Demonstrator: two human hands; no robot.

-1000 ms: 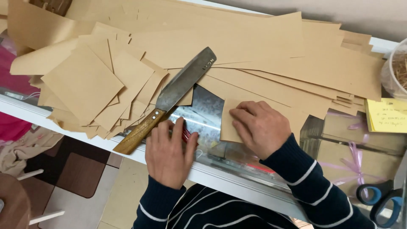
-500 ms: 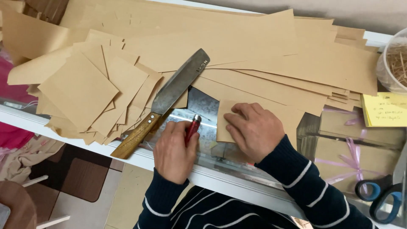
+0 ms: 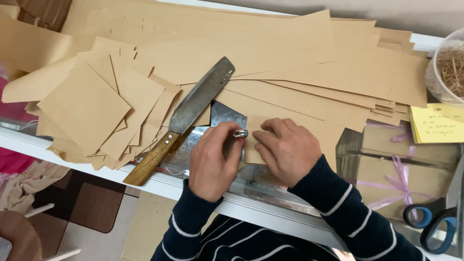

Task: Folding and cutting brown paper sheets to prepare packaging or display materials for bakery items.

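Observation:
My left hand point(image 3: 212, 162) grips a small pen-like tool with a silver tip point(image 3: 239, 133), pressed against the left edge of a small brown paper piece point(image 3: 253, 145). My right hand point(image 3: 287, 151) lies flat on that paper piece, holding it down on a shiny metal sheet point(image 3: 223, 115). A large cleaver with a wooden handle point(image 3: 191, 116) lies diagonally just left of my left hand, its blade resting on the brown paper sheets.
A stack of cut brown paper squares point(image 3: 96, 108) lies at the left; long brown sheets point(image 3: 299, 63) cover the back. A yellow note pad point(image 3: 437, 123), a clear tub of straw point(image 3: 447, 67), blue-handled scissors point(image 3: 432, 220) and ribbon-tied boxes point(image 3: 401, 164) sit at the right.
My left hand has risen from the table edge to the paper piece and turned the tool so its silver tip meets the paper. My right hand has stayed on the paper.

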